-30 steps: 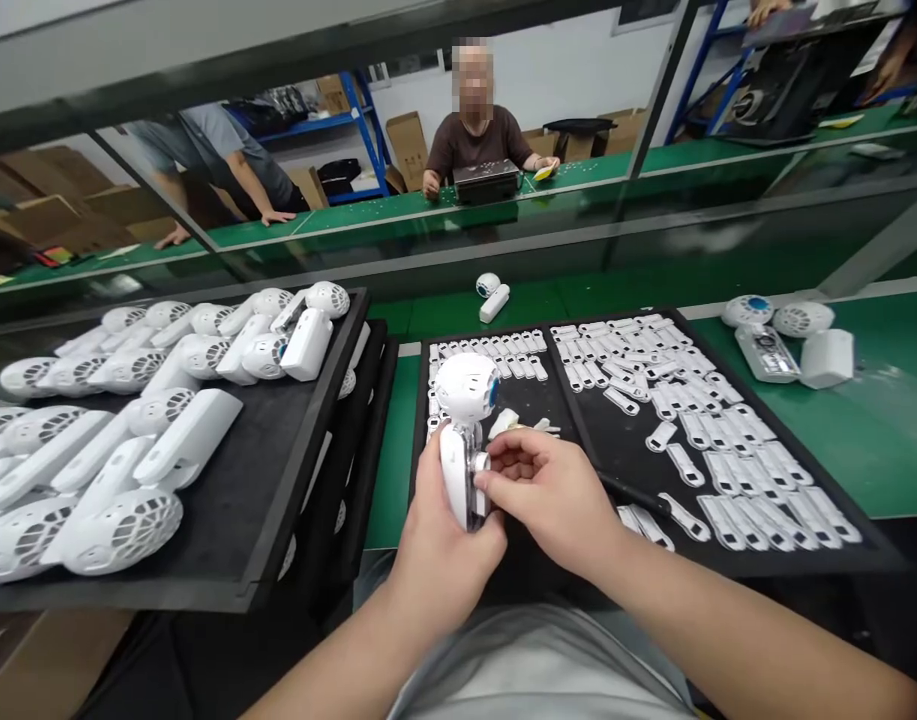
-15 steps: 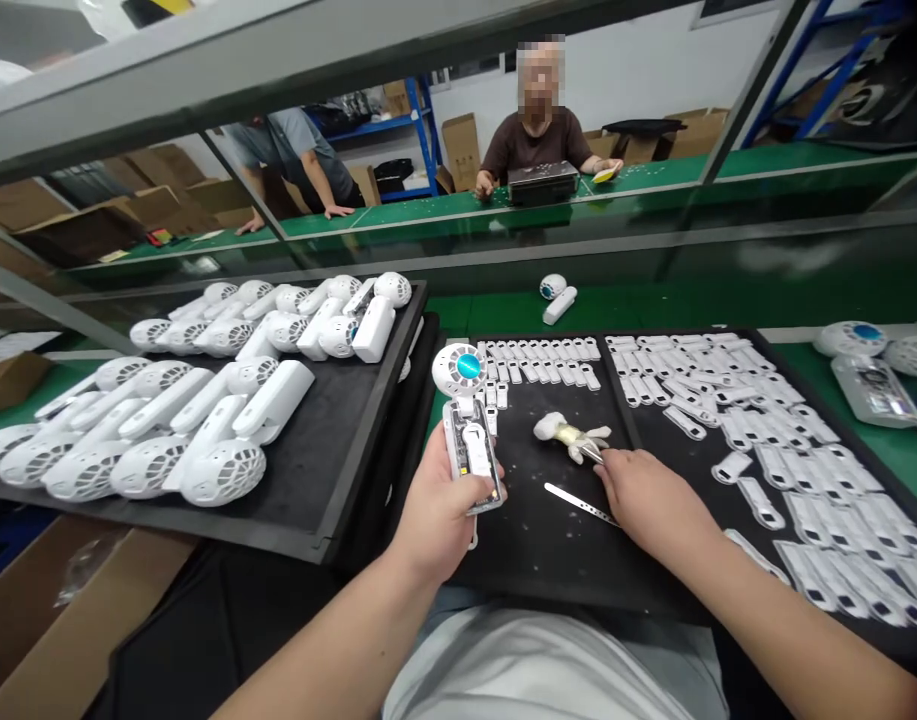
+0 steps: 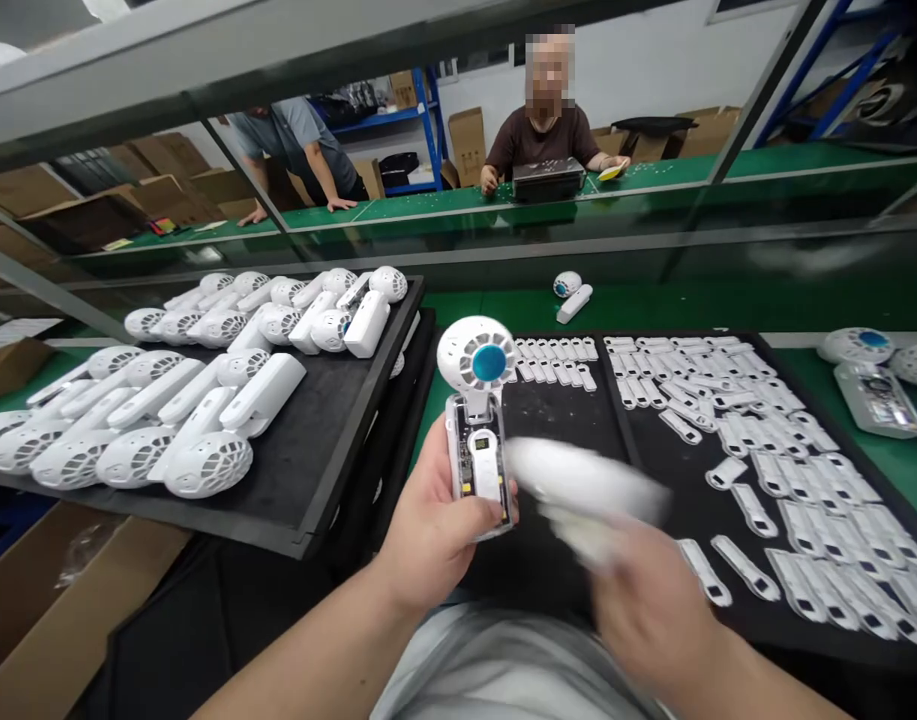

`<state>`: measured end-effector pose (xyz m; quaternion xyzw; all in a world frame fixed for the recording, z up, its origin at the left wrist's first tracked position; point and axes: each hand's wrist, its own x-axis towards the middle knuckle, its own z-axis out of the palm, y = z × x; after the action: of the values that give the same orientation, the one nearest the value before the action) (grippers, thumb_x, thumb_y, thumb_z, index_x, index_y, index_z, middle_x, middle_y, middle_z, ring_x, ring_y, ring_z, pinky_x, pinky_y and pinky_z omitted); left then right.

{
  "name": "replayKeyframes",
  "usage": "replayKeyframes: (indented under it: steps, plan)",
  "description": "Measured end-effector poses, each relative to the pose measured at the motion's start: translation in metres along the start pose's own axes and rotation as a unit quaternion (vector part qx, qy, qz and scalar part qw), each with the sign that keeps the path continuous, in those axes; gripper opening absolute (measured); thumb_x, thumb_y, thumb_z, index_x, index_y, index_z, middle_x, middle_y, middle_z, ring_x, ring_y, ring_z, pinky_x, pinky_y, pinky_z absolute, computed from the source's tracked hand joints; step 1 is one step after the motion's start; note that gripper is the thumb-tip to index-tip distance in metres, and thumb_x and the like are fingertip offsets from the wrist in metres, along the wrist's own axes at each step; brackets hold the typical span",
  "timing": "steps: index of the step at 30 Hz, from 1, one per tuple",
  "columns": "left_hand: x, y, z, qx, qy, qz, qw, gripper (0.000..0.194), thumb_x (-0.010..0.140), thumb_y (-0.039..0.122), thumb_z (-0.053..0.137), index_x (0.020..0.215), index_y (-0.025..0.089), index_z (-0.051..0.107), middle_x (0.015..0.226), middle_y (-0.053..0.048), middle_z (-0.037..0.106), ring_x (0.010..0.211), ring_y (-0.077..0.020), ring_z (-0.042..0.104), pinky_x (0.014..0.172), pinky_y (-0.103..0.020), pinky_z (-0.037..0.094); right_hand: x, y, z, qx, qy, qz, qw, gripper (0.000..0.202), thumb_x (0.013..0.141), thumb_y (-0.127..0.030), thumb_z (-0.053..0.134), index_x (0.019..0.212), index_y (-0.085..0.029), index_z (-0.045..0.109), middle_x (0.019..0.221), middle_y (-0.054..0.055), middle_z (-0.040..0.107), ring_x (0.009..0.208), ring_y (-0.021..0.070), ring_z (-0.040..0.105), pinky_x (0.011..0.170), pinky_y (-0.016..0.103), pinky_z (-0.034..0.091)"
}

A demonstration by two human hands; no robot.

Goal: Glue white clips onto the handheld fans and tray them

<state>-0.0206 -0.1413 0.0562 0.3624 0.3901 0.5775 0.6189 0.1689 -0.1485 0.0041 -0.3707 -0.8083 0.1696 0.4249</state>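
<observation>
My left hand (image 3: 428, 530) is closed around the handle of a small white handheld fan (image 3: 474, 350), held upright over the black mat. Its round head has a blue centre, and the see-through handle shows circuit parts and a white strip with a small dark display window. The thumb presses on the lower end of that strip. Just right of the fan, my right hand (image 3: 645, 600) is closed on a white, cloth-like bundle (image 3: 578, 475). Both are smeared by motion, so the bundle's exact kind is unclear.
Many white strips (image 3: 754, 510) with dark windows lie on the black mat (image 3: 563, 410). White fans rest on a black tray (image 3: 338, 420) at left. Another fan (image 3: 574, 303) lies on the green bench behind. More fan parts (image 3: 874, 390) are at right. Two people work across the bench.
My right hand has lifted the white bundle off the mat and swung it up beside the fan. The fan, in my left hand, is slightly closer to the camera.
</observation>
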Motion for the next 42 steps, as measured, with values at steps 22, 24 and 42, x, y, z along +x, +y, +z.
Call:
replayKeyframes:
  steps: [22,24,42]
  plan:
    - [0.172,0.092,-0.004,0.376,0.162,0.013,0.912,0.056,0.081,0.023,0.062,0.134,0.015,0.045,0.141,-0.019,0.051,0.120,-0.0323,0.058,0.099,-0.050,0.050,0.050,0.062,0.017,-0.377,-0.188,0.140,0.896,0.041,0.096,-0.024,0.046,0.134,-0.009,0.052,0.131,0.021,0.056,0.110,0.0339,0.054,0.083,0.041,0.045]
    - [0.189,0.112,-0.020,0.482,0.181,0.079,0.853,0.069,0.078,0.024,0.068,0.141,0.015,0.042,0.154,-0.017,0.036,0.142,-0.0340,0.035,0.117,-0.049,0.029,0.077,0.056,0.039,-0.339,-0.218,0.080,0.912,0.043,0.094,-0.014,0.042,0.137,-0.012,0.051,0.139,0.019,0.052,0.116,0.0319,0.050,0.089,0.040,0.043]
    - [0.106,0.139,-0.092,0.743,0.197,0.161,0.619,0.023,0.059,0.009,0.073,0.074,0.018,0.059,0.093,-0.012,0.067,0.122,-0.0402,0.051,0.105,-0.050,0.037,0.097,0.063,0.061,-0.188,-0.322,-0.022,0.927,0.022,0.089,-0.013,0.050,0.100,-0.013,0.069,0.100,0.013,0.067,0.099,0.0244,0.058,0.085,0.035,0.043]
